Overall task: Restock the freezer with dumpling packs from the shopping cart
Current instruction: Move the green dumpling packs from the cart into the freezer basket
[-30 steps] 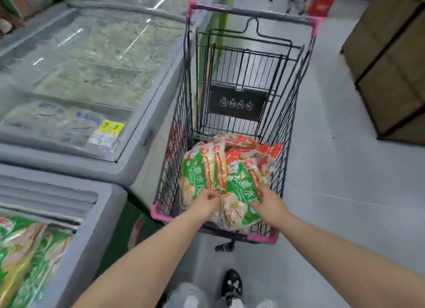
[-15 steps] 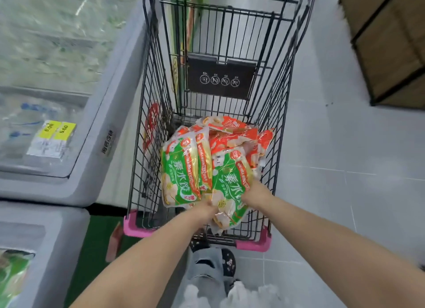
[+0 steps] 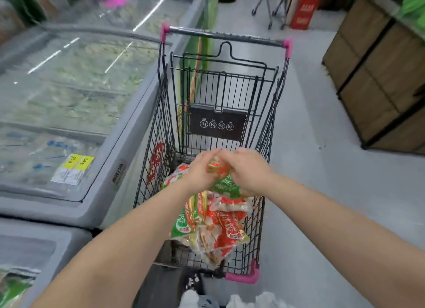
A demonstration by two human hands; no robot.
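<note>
A black wire shopping cart (image 3: 161, 114) with pink corners stands ahead of me. Inside lie green and red dumpling packs (image 3: 220, 225) in a loose pile. My left hand (image 3: 200, 170) and my right hand (image 3: 248, 170) meet above the pile, both closed on the top end of one green dumpling pack (image 3: 224, 181), which is raised off the others. The image is blurred by motion. At the bottom left, an open grey freezer (image 3: 34, 245) shows green packs (image 3: 13, 287) inside.
A long grey chest freezer (image 3: 128, 133) with a glass lid and yellow price tags (image 3: 78, 161) runs along the cart's left side. Brown wooden display crates (image 3: 379, 78) stand at the right. Another cart frame (image 3: 271, 6) and a red sign (image 3: 303, 11) are far ahead. Grey floor lies to the right.
Both hands moved from the near ends of the packs to the far end of the pile and lifted a green pack. The camera tilted up.
</note>
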